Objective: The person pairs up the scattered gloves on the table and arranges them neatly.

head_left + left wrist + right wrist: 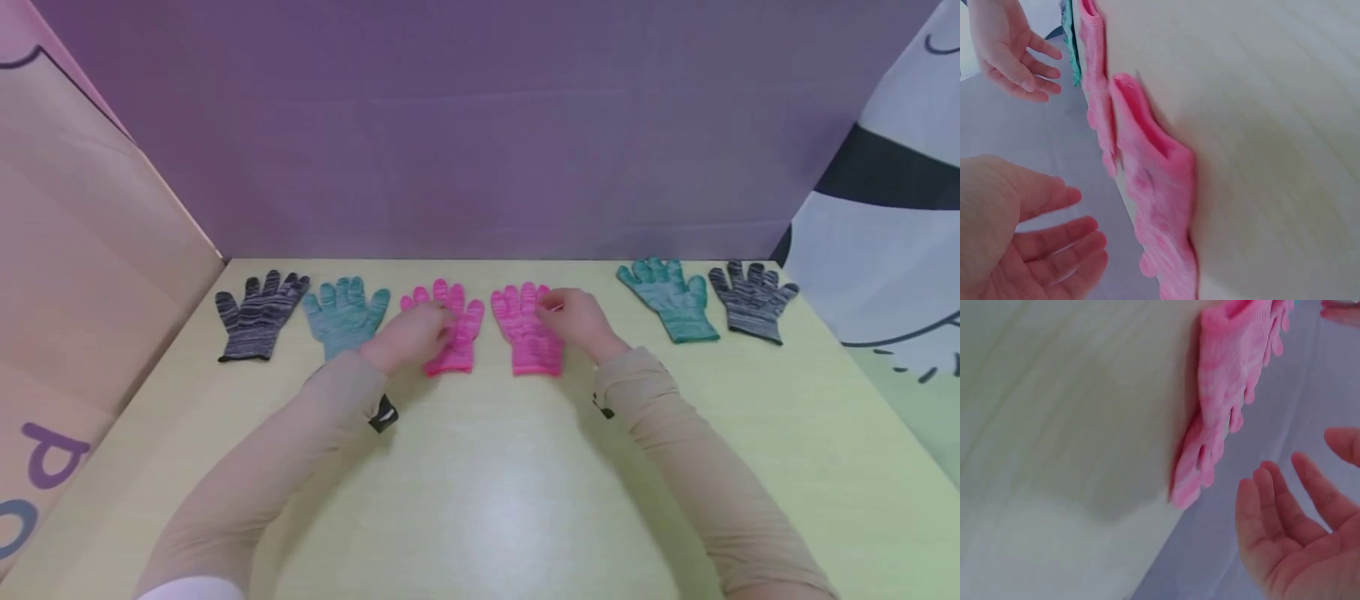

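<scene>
Two pink knit gloves lie side by side at the middle of the table's far part, fingers pointing away. Over the left pink glove (459,354) hovers my left hand (414,333), its fingers loosely bent and holding nothing. My right hand (579,318) is above the thumb side of the right pink glove (525,342), likewise holding nothing. In the left wrist view, a gap shows between my left fingers (1063,250) and the pink glove (1160,194). The right wrist view shows my right fingers (1279,506) apart from the pink glove (1229,375).
To the left lie a teal glove (347,312), partly covered by my left arm, and a black-and-grey glove (258,321). Another teal glove (675,300) and black-and-grey glove (753,302) lie right. A purple backdrop (495,150) rises behind the wooden table (480,475).
</scene>
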Demonstrator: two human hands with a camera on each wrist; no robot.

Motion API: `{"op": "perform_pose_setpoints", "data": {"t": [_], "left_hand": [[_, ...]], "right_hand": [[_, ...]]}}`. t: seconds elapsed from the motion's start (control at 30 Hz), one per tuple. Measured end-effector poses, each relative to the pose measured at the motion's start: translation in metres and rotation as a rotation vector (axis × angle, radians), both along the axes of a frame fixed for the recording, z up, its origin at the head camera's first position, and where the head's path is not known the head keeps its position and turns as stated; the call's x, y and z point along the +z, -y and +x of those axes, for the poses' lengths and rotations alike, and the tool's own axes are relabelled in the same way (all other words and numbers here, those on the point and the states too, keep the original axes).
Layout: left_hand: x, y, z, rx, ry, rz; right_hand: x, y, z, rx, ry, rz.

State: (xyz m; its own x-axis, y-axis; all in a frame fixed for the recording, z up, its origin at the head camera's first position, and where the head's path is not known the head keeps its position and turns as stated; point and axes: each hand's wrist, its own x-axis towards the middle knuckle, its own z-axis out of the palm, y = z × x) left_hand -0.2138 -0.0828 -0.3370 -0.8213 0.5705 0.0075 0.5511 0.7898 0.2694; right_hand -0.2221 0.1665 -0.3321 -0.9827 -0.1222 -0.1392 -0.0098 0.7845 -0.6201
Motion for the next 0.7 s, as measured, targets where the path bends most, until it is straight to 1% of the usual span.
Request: {"op": "perform_pose_setpoints", "data": {"t": [0.1,0.2,0.3,0.4,0.47,0.53,0.6,0.7], "left_hand": [[0.004,-0.01,-0.001,0.066,0.041,0.007],[0.006,-0.022,-0.002,0.128,0.091,0.001],[0.006,-0.035,-0.003,0.162,0.14,-0.006],[0.004,-0.047,-0.005,0.18,0.174,-0.011],[0.003,-0.055,-0.006,0.182,0.188,-0.011],[-0.001,-0.061,-0.009,0.185,0.209,0.005],[-0.003,-0.067,-0.01,0.182,0.222,0.018],[-0.008,-0.073,-0.011,0.2,0.244,0.033]], "right_hand": [[-0.001,-0.01,-0.003,-0.069,0.017,-0.031],[-0.004,-0.02,-0.006,-0.118,0.025,-0.027],[-0.007,-0.028,-0.008,-0.147,0.037,0.002],[-0.008,-0.033,-0.008,-0.156,0.089,0.033],[-0.009,-0.035,-0.008,-0.146,0.136,0.051],[-0.009,-0.035,-0.008,-0.13,0.175,0.073],[-0.01,-0.035,-0.008,-0.113,0.198,0.091],[-0.009,-0.032,-0.008,-0.096,0.226,0.119]]}}
